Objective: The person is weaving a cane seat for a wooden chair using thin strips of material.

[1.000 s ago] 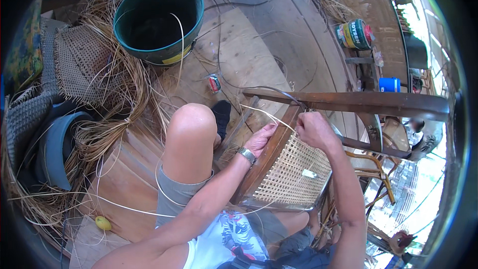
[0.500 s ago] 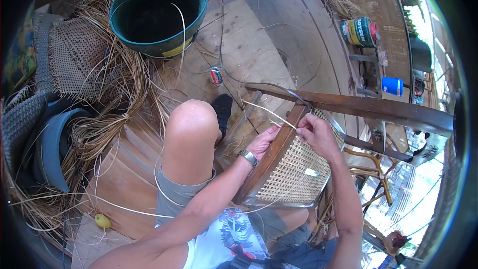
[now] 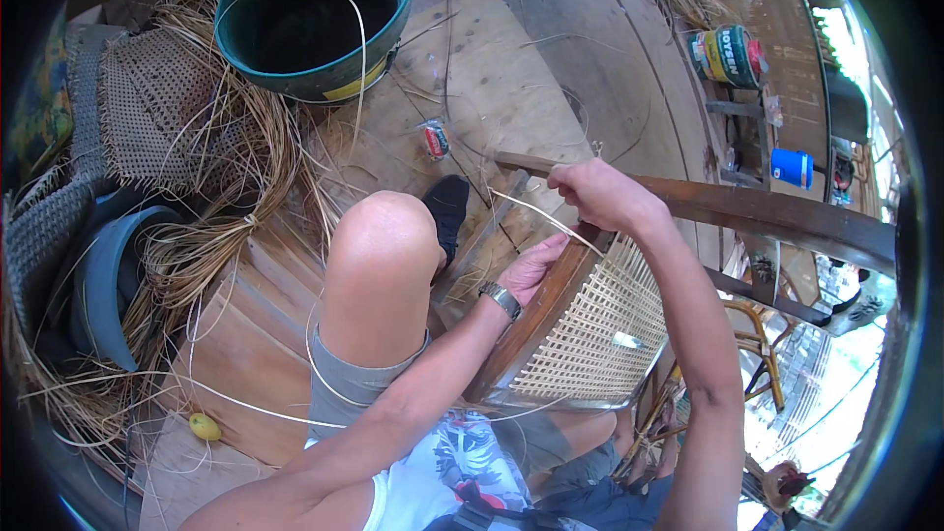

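Observation:
A dark wooden chair frame (image 3: 539, 310) with a woven cane panel (image 3: 590, 334) leans across my lap. My left hand (image 3: 531, 270), with a metal watch at its wrist, grips the frame's left rail; some fingers are hidden behind the wood. A pale cane strand (image 3: 536, 209) sticks out past that rail, running over it to the panel's upper corner. Just above this corner, my right hand (image 3: 602, 195) is closed with fingers curled. What it pinches, if anything, is hidden. Another long cane strand (image 3: 251, 403) trails across my lap and the floor at left.
A dark green bucket (image 3: 393, 34) stands at the far left, beside bundled cane strips (image 3: 261, 172) and a woven sheet (image 3: 147, 93). A small red packet (image 3: 435, 141) lies on plywood. Paint can (image 3: 728, 56) and blue cup (image 3: 790, 168) are at right; a yellow fruit (image 3: 205, 427) lies lower left.
My right hand has lifted off the panel's corner and moved up and slightly left, over the frame's top. My left hand has shifted slightly along the rail, still on it.

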### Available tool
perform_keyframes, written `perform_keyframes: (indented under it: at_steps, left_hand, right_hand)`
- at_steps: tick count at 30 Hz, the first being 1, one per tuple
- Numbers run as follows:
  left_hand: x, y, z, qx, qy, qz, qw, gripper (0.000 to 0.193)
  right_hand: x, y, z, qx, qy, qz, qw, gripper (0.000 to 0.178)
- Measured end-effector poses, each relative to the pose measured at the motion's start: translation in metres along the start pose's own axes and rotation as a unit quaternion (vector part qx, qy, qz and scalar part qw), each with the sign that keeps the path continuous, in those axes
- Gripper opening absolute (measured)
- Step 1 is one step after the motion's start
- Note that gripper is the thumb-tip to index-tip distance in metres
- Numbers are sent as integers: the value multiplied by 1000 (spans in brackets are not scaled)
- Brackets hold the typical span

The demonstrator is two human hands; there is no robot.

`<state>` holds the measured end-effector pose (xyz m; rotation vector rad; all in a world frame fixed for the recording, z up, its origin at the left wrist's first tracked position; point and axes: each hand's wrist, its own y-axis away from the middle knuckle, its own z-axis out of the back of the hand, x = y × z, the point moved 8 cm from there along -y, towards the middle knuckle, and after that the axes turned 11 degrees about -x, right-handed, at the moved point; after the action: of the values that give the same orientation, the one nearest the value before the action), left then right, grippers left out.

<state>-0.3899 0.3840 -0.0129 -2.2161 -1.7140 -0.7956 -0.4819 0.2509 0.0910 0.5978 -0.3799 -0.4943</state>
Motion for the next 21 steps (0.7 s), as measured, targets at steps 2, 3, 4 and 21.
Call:
perform_keyframes:
  at_steps: [2, 3, 4, 21]
  left_hand:
    - [0, 0, 1, -9, -11, -7, 1000, 46]
    - [0, 0, 2, -14, -23, -9, 1000, 49]
    - [0, 0, 2, -17, -22, -14, 1000, 49]
    - [-1, -1, 2, -28, -10, -45, 999, 43]
  right_hand:
    - [-3, -11, -18, 35, 48, 9, 998, 30]
    - [-4, -14, -33, 90, 74, 19, 993, 32]
    - [-6, -14, -47, 148, 107, 33, 983, 34]
    - [-44, -29, -85, 315, 86, -81, 942, 30]
